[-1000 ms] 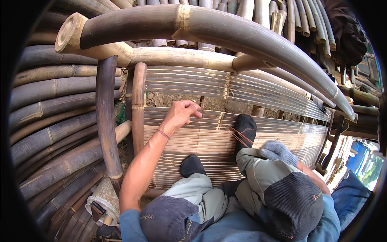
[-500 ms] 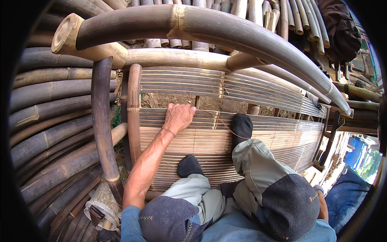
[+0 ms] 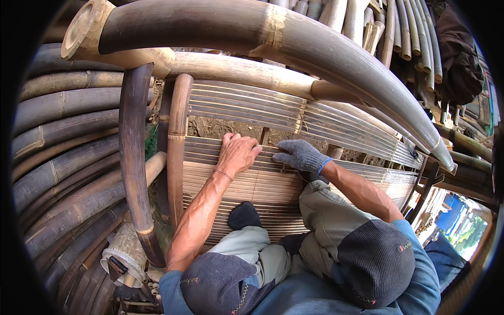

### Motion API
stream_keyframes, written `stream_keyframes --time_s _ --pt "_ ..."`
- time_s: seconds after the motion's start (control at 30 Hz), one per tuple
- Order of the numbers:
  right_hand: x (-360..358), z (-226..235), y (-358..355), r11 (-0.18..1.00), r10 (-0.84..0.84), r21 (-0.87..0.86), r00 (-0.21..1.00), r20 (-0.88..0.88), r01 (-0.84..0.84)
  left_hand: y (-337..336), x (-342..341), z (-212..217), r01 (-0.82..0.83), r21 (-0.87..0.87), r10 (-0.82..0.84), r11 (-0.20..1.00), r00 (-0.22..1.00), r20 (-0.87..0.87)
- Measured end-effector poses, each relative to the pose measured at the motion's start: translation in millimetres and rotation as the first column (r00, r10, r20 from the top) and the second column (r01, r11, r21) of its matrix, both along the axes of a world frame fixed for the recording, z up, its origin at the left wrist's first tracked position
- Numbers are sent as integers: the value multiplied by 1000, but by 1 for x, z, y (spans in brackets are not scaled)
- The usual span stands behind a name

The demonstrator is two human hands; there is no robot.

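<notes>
My bare left hand (image 3: 239, 153) has its fingers curled over the far edge of a panel of thin bamboo slats (image 3: 220, 176), gripping the edge slat. Just to its right, my right hand (image 3: 303, 155) in a grey knitted glove rests low over the same edge. Its fingers point left, with the thumb held apart from them. A thin cord crosses the slats, though its path near the fingertips is too fine to follow. My dark-shod feet (image 3: 244, 215) stand on the slats.
A thick curved bamboo pole (image 3: 210, 29) arches across the far side above a slatted back (image 3: 241, 107). An upright bamboo post (image 3: 137, 157) rises at left, beside stacked poles (image 3: 68, 136). A white bucket (image 3: 123, 260) sits at lower left. More poles (image 3: 401, 31) lie at far right.
My gloved right hand has come in from beside my right knee to the panel's edge near my left hand. The left hand stays on the edge. The view has shifted slightly.
</notes>
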State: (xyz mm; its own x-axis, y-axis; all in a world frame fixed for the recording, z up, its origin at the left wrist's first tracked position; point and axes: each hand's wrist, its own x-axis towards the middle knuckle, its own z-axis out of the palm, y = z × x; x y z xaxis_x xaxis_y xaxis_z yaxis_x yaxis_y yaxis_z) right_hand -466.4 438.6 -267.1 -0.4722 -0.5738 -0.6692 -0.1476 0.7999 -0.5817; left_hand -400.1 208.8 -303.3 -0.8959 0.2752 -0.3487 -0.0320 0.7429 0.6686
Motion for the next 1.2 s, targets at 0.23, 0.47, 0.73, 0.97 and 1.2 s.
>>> stream_keyframes --time_s 0.23,0.47,0.73,0.97,1.2 --pt "-1 -16 9 983 -161 -94 986 -52 155 0 -6 0 27 -24 -23 999 989 143" --pt "1 65 -13 863 -254 -482 954 -160 149 1 -12 3 108 -60 -96 992 980 175" --pt "-36 95 -15 981 -77 -195 918 -389 -1 2 -18 8 156 -78 -129 985 951 280" --pt "30 94 -51 997 40 -68 989 144 -31 0 -14 -6 93 -6 -88 996 967 239" --pt "22 120 -23 964 -264 78 930 257 253 -1 -8 -4 74 -16 -71 997 987 145"
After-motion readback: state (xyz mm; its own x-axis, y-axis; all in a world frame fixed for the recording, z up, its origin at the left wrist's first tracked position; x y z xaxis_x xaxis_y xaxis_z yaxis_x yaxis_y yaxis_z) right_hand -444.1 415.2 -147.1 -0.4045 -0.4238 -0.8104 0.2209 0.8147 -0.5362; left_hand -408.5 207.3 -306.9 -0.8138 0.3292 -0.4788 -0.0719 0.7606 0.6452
